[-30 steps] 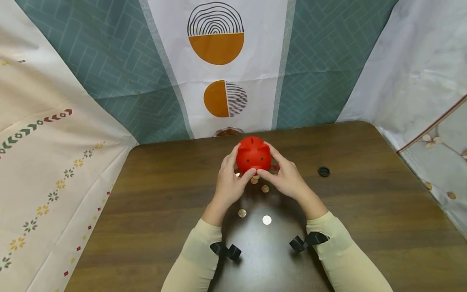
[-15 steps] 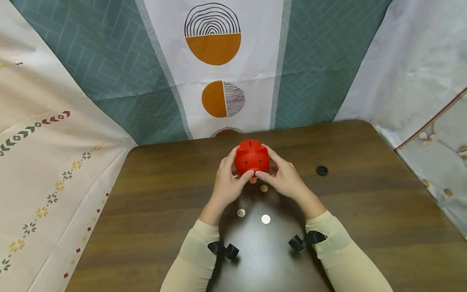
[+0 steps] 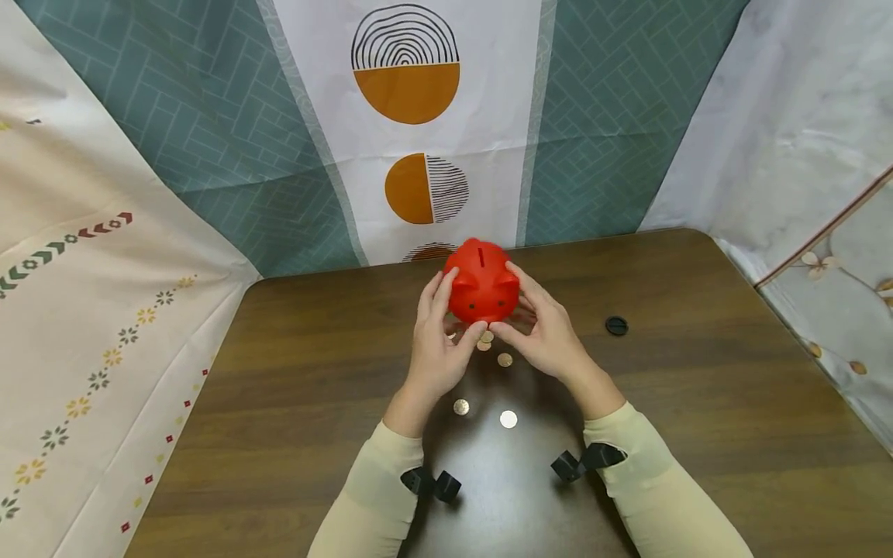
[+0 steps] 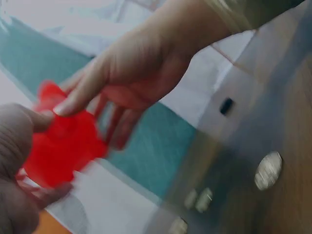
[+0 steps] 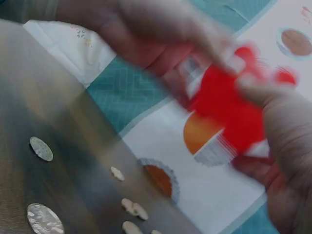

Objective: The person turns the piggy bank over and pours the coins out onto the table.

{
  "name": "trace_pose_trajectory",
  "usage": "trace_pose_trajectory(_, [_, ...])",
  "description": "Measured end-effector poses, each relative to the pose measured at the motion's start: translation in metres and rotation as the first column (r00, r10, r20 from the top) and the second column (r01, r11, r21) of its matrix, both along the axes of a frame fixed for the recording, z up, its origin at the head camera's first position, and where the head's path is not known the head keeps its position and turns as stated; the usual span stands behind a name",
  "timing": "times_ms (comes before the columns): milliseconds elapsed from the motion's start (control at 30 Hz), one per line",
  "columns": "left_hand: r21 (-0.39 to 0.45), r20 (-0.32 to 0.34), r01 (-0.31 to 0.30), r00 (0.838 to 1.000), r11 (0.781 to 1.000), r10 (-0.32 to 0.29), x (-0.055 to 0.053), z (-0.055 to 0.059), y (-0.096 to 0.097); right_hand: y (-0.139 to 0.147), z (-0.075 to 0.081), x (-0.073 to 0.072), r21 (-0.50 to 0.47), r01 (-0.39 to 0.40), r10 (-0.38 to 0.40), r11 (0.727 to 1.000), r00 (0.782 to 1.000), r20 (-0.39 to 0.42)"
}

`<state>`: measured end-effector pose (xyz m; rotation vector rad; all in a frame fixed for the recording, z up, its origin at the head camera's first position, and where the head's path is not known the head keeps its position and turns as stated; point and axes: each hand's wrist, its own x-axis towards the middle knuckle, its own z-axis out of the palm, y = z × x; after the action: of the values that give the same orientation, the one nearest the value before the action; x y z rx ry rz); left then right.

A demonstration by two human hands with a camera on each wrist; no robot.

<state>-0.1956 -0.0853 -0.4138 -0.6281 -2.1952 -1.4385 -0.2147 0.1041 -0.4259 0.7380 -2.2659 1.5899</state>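
Note:
A red piggy bank (image 3: 483, 283) is held up off the table between my two hands, its face toward me and its top slot in sight. My left hand (image 3: 436, 341) grips its left side, the thumb near the snout. On the other side my right hand (image 3: 547, 337) holds it the same way, both thumbs close together. In both wrist views the piggy bank (image 4: 66, 141) is blurred. Beneath and in front of it lie several coins, among them a gold coin (image 3: 505, 359) and a bright, shiny coin (image 3: 508, 419).
A round black plug (image 3: 616, 325) lies on the wooden table (image 3: 279, 403), to the right of my right hand. Another coin (image 3: 461, 407) rests near my left wrist. Patterned cloths hang behind the table and at both sides.
The piggy bank first dipped a little, then rose and tipped toward me, showing more of its top and slot. Both hands kept their hold; the coins look unmoved.

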Motion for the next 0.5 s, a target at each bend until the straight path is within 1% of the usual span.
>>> trace_pose_trajectory(33, [-0.001, -0.062, -0.002, 0.998, 1.000, 0.002, 0.002, 0.003, 0.001, -0.001, 0.002, 0.001, -0.031, -0.009, 0.008, 0.999, 0.999, -0.038])
trace_pose_trajectory(67, [-0.014, -0.097, -0.022, 0.995, 1.000, 0.020, 0.003, 0.006, 0.001, -0.002, 0.003, 0.001, -0.061, -0.028, 0.025, 0.998, 0.998, -0.050])
trace_pose_trajectory(100, [-0.038, -0.110, -0.054, 0.993, 0.998, 0.049, 0.003, 0.007, 0.001, -0.002, 0.003, 0.001, -0.069, -0.034, 0.031, 0.997, 0.999, -0.042])
trace_pose_trajectory(133, [-0.061, -0.086, -0.072, 0.994, 0.996, 0.066, 0.003, 0.006, 0.001, -0.003, 0.002, 0.001, -0.066, -0.043, 0.042, 0.997, 0.999, -0.011])
trace_pose_trajectory(167, [-0.090, -0.038, -0.087, 0.996, 0.992, 0.084, 0.002, 0.004, 0.000, -0.003, -0.001, 0.000, -0.057, -0.055, 0.058, 0.997, 0.998, 0.038])
trace_pose_trajectory(200, [-0.119, 0.027, -0.101, 0.994, 0.988, 0.104, 0.001, 0.001, -0.002, -0.004, -0.005, -0.001, -0.040, -0.060, 0.064, 0.997, 0.993, 0.101])
trace_pose_trajectory(233, [-0.148, 0.095, -0.107, 0.988, 0.983, 0.122, -0.001, -0.003, -0.003, -0.004, -0.008, -0.003, -0.015, -0.058, 0.060, 0.998, 0.984, 0.167])
trace_pose_trajectory(267, [-0.162, 0.149, -0.102, 0.981, 0.982, 0.126, -0.003, -0.006, -0.004, -0.005, -0.010, -0.004, 0.003, -0.058, 0.056, 0.998, 0.975, 0.215])
trace_pose_trajectory(300, [-0.158, 0.193, -0.087, 0.974, 0.984, 0.117, -0.004, -0.009, -0.005, -0.004, -0.013, -0.005, 0.023, -0.052, 0.045, 0.998, 0.970, 0.240])
trace_pose_trajectory(333, [-0.141, 0.221, -0.070, 0.970, 0.988, 0.100, -0.005, -0.012, -0.006, -0.004, -0.014, -0.005, 0.026, -0.050, 0.042, 0.998, 0.967, 0.253])
trace_pose_trajectory(433, [-0.099, 0.226, -0.054, 0.971, 0.994, 0.076, -0.008, -0.015, -0.006, -0.004, -0.015, -0.007, 0.014, -0.034, 0.029, 0.999, 0.963, 0.269])
trace_pose_trajectory(500, [-0.092, 0.245, -0.057, 0.966, 0.994, 0.078, -0.009, -0.017, -0.006, -0.004, -0.016, -0.008, 0.030, -0.036, 0.026, 0.999, 0.961, 0.275])
